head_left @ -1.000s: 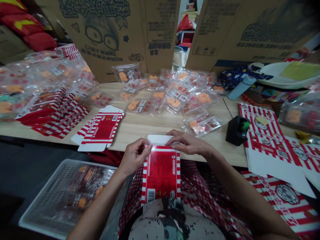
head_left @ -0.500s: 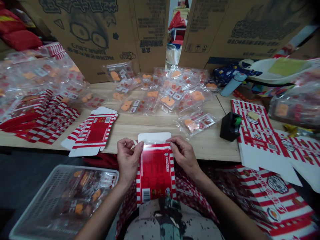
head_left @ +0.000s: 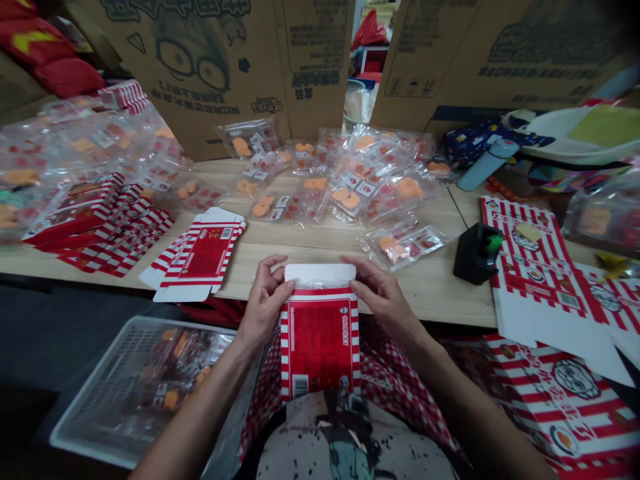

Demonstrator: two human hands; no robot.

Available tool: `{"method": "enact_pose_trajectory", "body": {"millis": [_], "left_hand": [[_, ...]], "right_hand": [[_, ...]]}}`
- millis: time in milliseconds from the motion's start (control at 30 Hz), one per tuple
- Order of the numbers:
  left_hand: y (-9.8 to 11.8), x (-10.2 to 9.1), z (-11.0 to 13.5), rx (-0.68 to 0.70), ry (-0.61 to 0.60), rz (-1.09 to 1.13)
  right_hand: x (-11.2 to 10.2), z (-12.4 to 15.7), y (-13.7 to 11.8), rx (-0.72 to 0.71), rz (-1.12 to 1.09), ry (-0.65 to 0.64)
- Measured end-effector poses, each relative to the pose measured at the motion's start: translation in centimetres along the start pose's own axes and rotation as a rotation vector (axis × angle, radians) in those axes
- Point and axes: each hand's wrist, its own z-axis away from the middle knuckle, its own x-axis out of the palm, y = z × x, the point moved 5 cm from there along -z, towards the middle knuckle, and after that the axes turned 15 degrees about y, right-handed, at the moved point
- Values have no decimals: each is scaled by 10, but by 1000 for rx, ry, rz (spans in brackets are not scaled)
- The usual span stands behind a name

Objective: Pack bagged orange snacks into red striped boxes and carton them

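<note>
A red-and-white striped cardboard box (head_left: 321, 343) lies in front of my body, its white top flap standing out beyond the opening. Clear plastic shows just inside that opening. My left hand (head_left: 267, 298) grips the box's upper left corner between thumb and fingers. At the upper right corner, my right hand (head_left: 383, 293) holds it the same way, thumb on the printed face. Left of my left hand, several unfolded striped boxes (head_left: 205, 253) lie on the table with white flaps out.
Plastic packets with orange pieces (head_left: 347, 198) cover the table's back. A black tape dispenser (head_left: 477, 253) stands right, beside flat striped cartons (head_left: 535, 257). Finished-looking striped boxes (head_left: 100, 223) are stacked left. A white basket (head_left: 95, 393) with packets sits low left. Large cardboard (head_left: 240, 67) stands behind.
The view has shifted a little, so the scene sits further right. The side flaps at my fingers have gone from sight, and my fingers now rest along the box's upper sides.
</note>
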Motion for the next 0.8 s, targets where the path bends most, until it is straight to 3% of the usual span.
{"method": "enact_pose_trajectory", "body": {"millis": [133,200,267,367,500,700,800], "left_hand": [[1,-4,-3,33,-227,-107],[2,-7,-2,48,-292,-128],[2,-8,-1,-18,-252,-107],[5,-5,-1,-150,-140,-70],[14,6,3,-300,-208,-1],[12,5,5,-542,-141,25],[16,7,4,-554,-124,25]], "right_hand": [[-3,2,-12,-243,111,-81],[-1,6,-17,-335,161,-182],[1,6,-18,-281,177,-268],[4,-3,-17,-84,116,-283],[12,-15,-21,57,97,-372],[19,-17,-36,-105,343,-466],[18,-25,-40,-79,397,-458]]}}
